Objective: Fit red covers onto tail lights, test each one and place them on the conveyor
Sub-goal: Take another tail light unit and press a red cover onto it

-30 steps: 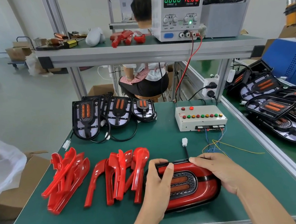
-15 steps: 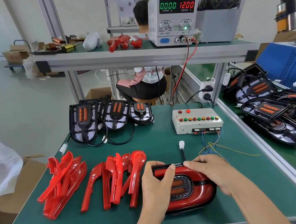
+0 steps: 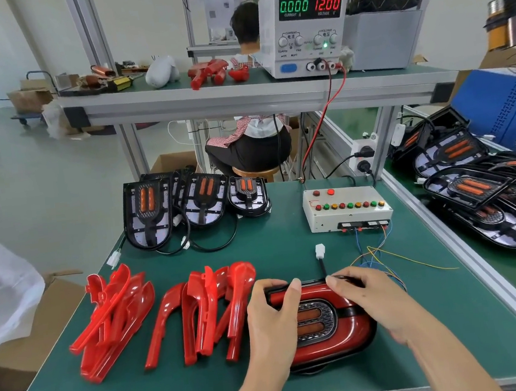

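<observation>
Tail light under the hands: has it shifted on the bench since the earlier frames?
No. The tail light keeps its gap to the test box.

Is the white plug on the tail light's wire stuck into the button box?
No, the white plug lies loose on the green mat, apart from the button box.
</observation>
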The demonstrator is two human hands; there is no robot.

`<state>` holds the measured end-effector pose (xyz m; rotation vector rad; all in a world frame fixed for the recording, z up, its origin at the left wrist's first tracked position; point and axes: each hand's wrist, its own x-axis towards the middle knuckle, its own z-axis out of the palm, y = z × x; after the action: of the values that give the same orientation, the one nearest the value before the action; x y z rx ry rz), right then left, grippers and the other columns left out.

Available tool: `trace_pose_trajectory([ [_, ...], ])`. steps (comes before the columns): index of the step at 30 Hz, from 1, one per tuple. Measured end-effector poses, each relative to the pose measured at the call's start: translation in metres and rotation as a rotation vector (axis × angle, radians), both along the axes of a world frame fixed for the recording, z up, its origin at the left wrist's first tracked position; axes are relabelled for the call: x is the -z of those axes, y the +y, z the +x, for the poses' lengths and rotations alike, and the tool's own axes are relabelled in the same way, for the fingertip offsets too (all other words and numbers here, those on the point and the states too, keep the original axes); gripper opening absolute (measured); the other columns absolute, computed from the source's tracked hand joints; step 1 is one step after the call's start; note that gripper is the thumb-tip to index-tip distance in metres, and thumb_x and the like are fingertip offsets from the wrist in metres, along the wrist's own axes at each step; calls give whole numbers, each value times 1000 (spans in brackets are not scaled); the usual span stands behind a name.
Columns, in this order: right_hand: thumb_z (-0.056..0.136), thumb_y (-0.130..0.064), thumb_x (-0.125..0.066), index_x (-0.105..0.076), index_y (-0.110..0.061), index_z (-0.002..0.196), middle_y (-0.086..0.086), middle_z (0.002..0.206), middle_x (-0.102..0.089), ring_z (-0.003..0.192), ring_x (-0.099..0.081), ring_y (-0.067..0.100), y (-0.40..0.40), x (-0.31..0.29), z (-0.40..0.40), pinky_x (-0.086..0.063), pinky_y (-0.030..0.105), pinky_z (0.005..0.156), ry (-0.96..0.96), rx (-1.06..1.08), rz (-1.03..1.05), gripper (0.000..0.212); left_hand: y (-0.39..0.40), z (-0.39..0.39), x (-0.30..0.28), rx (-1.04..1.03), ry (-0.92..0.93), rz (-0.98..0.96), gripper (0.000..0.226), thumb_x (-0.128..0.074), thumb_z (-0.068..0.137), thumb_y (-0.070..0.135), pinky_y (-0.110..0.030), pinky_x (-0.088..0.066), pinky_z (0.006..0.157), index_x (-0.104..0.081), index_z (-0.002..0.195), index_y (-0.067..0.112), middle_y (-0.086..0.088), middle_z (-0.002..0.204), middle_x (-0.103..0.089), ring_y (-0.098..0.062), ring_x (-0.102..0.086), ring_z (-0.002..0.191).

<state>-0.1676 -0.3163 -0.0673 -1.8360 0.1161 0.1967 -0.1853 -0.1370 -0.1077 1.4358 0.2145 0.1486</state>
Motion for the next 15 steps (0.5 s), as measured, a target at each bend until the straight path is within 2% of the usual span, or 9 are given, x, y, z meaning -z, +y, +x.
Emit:
trace_pose_trajectory([
  [3,71,-56,-76,-78,-23,89,2,89,-79,80,-76,19,1,2,-1,-58,25,68,-30,19,-4,38,-1,-1,-5,15,40,-84,19,-78,89,35,-33,-62,55,-65,98,24,2,87,-75,-22,-77,72],
  [6,73,-62,-72,-78,-30,87,-3,87,-78,78,-76,13,5,0,-1,-55,18,63,-59,42,-13,35,-1,-2,-13,14,101,-164,24,-77,89,34,-31,-59,51,-64,101,18,3,85,-76,-23,-77,69],
  [8,74,-64,-66,-78,-29,95,-6,93,-79,84,-75,9,4,-1,-2,-53,14,66,-72,92,57,42,-1,-1,-16,7,156,-204,26,-78,88,38,-34,-60,52,-65,100,19,-1,84,-78,-26,-78,71],
  [10,79,-56,-65,-78,-26,104,-2,101,-78,91,-74,12,0,-1,-6,-54,17,70,-50,140,203,42,1,0,-19,-7,225,-273,28,-76,89,42,-35,-60,53,-65,102,20,-5,84,-78,-27,-78,72],
  [12,79,-50,-67,-78,-27,104,4,104,-78,86,-74,14,-2,1,-12,-55,21,67,-23,152,294,36,4,1,-20,-4,249,-326,30,-74,91,43,-36,-61,55,-64,106,19,-7,86,-79,-28,-78,75],
  [15,83,-46,-67,-79,-20,104,12,102,-78,82,-73,21,0,2,-14,-57,30,68,36,216,397,36,2,0,-18,48,233,-365,27,-68,96,40,-46,-63,64,-62,111,19,-13,95,-79,-35,-78,82],
])
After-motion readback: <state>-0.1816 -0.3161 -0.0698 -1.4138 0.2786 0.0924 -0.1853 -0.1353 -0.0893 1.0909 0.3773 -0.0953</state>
